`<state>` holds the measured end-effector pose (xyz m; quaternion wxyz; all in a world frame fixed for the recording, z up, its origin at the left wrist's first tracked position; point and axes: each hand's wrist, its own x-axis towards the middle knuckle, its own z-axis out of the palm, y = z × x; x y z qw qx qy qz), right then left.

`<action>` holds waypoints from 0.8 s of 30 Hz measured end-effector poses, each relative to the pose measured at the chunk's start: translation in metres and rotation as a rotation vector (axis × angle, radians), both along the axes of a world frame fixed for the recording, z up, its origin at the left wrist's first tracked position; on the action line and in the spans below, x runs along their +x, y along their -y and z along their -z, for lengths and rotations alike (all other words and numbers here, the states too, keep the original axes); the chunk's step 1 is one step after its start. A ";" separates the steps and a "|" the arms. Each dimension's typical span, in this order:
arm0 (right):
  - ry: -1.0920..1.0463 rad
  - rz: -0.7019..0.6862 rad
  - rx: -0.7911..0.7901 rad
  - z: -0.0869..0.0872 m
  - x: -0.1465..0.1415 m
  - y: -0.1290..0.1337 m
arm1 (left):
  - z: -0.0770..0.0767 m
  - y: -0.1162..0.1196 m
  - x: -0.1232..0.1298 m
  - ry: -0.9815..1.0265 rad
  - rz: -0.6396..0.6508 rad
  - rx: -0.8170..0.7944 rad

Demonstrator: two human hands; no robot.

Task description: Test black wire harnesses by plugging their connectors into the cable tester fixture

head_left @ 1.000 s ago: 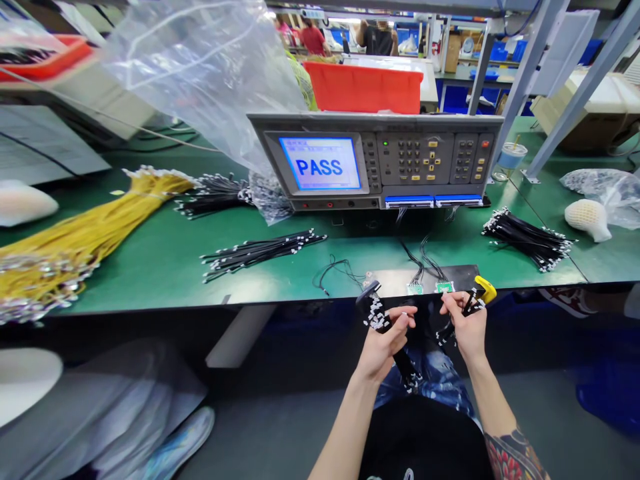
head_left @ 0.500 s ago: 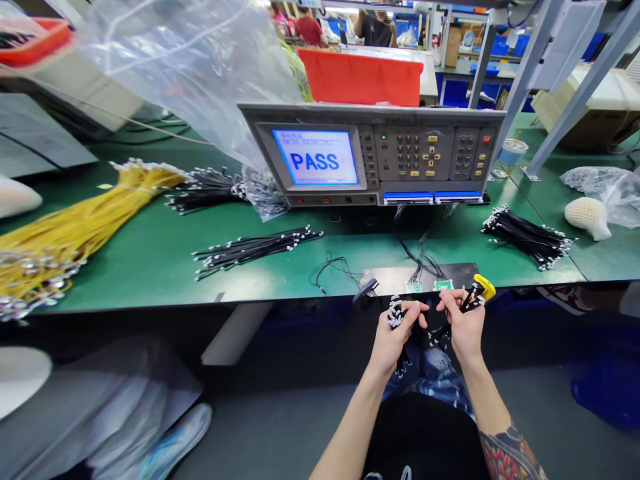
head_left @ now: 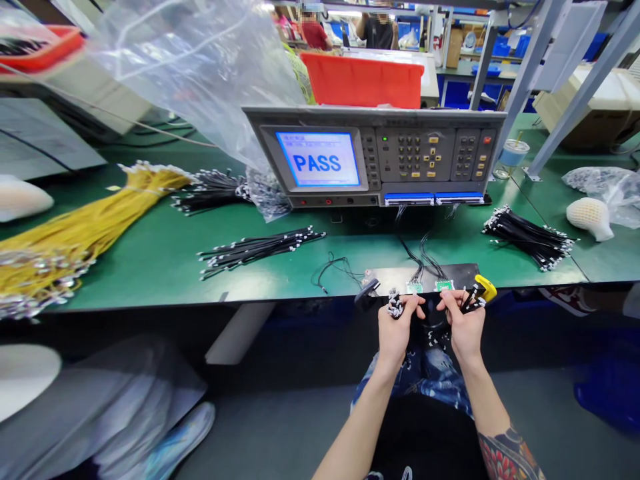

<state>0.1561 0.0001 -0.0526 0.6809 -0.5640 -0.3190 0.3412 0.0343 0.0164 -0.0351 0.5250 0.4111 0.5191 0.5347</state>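
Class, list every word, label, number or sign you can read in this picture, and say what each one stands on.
"PASS": on the lit screen of the grey instrument.
Smaller lines above it on that screen: too small to read.
Markings on the buttons: too small to read.
Print on the paper sheet at left: too blurred to read.

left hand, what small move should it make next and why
Probably lift the left hand slightly toward the left board: it grips black cables just below that board, while the right hand has its fingertips close to the right board.
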 end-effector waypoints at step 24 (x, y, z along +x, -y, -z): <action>-0.502 -0.693 -0.055 -0.034 0.030 0.043 | -0.066 0.046 -0.069 -0.104 0.020 0.342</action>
